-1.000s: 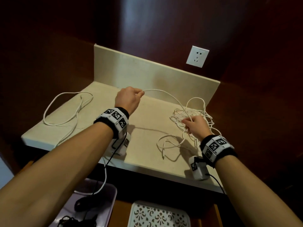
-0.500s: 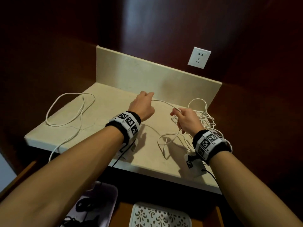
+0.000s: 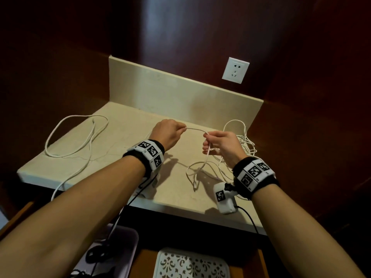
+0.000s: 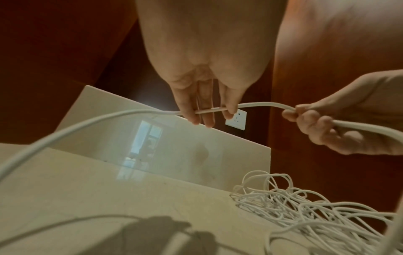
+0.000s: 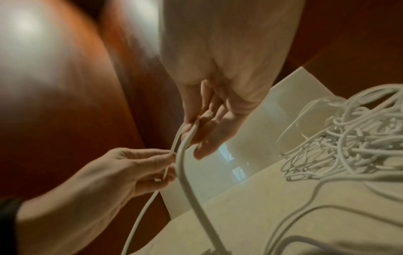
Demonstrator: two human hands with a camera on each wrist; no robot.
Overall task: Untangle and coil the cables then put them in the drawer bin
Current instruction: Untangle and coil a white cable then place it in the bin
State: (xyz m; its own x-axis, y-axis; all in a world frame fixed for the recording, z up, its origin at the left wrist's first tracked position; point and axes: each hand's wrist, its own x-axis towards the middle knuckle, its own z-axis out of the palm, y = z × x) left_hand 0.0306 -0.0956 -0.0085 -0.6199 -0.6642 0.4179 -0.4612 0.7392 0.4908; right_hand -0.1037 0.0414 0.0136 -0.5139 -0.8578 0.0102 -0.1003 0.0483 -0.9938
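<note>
A white cable point(image 3: 195, 129) spans the short gap between my hands above the beige countertop point(image 3: 124, 141). My left hand point(image 3: 181, 129) pinches it between thumb and fingers point(image 4: 208, 119). The cable trails left from there into a big loop point(image 3: 76, 135) that runs off the front edge. My right hand point(image 3: 206, 137) grips the same cable point(image 5: 185, 146), fingers curled round it, and a strand hangs down from it. Behind the right hand lies a tangle of thin white cable point(image 3: 246, 143), also seen from the left wrist point(image 4: 305, 207) and the right wrist point(image 5: 348, 146).
A low backsplash point(image 3: 180, 93) closes the counter's rear, with a wall socket point(image 3: 235, 70) above it. Dark wood walls flank both sides. Below the front edge sit a purple bin point(image 3: 128, 239) holding a black cable point(image 3: 96, 255) and a white patterned tray point(image 3: 190, 263).
My left hand slid right along the cable toward the right hand. My right hand rose from the tangle and took hold of the same cable, so the hands now sit close together.
</note>
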